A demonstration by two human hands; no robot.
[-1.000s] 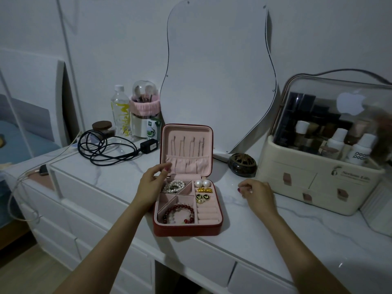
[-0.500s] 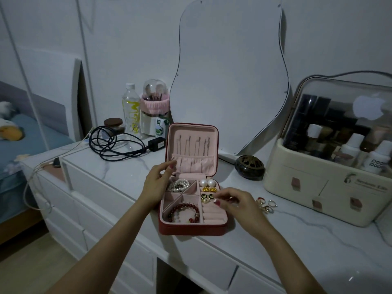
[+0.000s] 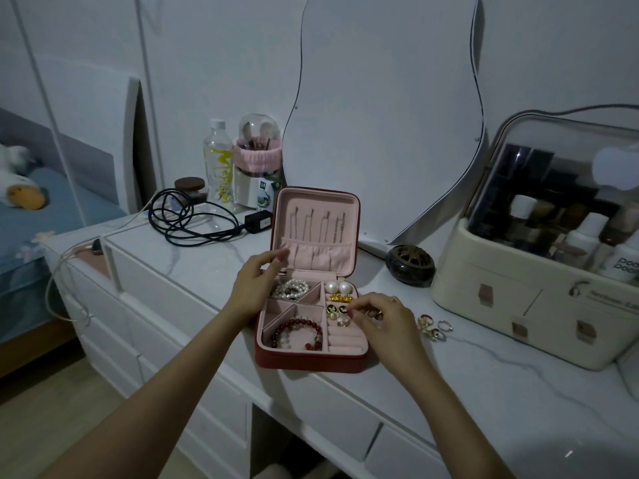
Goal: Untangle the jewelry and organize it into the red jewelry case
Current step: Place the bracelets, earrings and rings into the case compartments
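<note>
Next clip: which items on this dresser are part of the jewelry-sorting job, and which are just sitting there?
Part of the job:
red jewelry case
loose rings
pearl bracelet
red bead bracelet
silver ring

Just lying about:
black cable
water bottle
brush holder
cosmetics organizer
round burner

A home bedroom. A bed [image 3: 52, 216] stands beside a white dresser tabletop [image 3: 484, 368]. On it stand a mirror [image 3: 383, 115] and a cosmetics organizer [image 3: 539, 288].

Single head view, looking forward and down, close over dresser top [image 3: 207, 267]
</note>
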